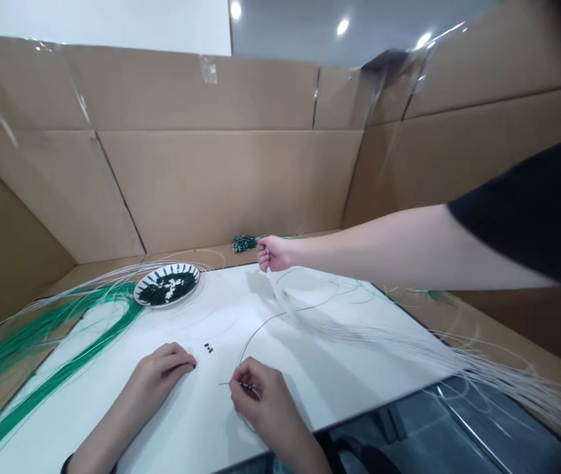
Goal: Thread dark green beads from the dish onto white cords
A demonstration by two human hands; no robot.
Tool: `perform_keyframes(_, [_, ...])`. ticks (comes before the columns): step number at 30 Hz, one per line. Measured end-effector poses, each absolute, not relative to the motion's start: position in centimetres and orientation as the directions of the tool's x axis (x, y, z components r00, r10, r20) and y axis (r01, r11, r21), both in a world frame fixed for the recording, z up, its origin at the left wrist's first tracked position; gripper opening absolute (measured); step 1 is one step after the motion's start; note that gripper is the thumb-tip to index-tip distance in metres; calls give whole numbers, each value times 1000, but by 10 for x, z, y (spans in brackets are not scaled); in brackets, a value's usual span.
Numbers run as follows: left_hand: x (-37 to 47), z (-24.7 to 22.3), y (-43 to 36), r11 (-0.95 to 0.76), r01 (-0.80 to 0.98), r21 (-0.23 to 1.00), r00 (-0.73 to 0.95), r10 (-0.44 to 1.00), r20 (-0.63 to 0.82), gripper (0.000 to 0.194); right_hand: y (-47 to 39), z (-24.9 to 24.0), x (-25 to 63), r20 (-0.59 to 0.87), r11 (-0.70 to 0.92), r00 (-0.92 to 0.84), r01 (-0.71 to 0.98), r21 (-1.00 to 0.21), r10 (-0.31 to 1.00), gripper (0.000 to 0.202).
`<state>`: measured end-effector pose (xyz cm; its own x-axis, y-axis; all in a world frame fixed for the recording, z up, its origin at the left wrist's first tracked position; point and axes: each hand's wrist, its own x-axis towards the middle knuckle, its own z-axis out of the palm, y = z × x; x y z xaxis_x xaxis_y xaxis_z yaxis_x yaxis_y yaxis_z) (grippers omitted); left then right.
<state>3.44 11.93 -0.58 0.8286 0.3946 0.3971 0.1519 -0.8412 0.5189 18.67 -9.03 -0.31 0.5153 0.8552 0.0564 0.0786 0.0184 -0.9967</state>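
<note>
My left hand [164, 368] rests low over the white board with thumb and forefinger pinched on a small dark bead; only a dark speck of it shows at the fingertips. To its right, my right hand [261, 395] is closed on a thin strand [261, 327], whose short end sticks out leftward while the rest curves away up the board. Dark bits show on the strand among the fingers. Several loose dark beads [208, 347] lie between and beyond my hands. A patterned plate [196, 269] farther back on the left holds many dark pieces.
From the right a co-worker's arm [389, 240] reaches across, its hand gripping a bundle of white strands [384, 332] that trails off the board's right edge. Green strands [63, 375] lie at left. A dark green bundle [244, 243] sits before the cardboard wall [221, 191].
</note>
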Motion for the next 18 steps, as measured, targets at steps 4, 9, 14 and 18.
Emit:
perform_keyframes(4, [35,-4,120,-826,142,546,834,397,383,19,-95,3,186,68,10,517,115,-993,853,8])
perform_keyframes(9, [32,0,114,-801,169,575,839,423,342,17,-96,0,189,58,-11,530,126,-992,846,9])
perform_keyframes(14, [27,-5,109,-780,188,597,832,450,326,16,-87,-15,191,28,-36,529,111,-993,848,14])
perform_keyframes(18, [25,-19,114,-802,121,584,829,406,386,18,-82,-27,193,-36,-79,501,64,-995,865,21])
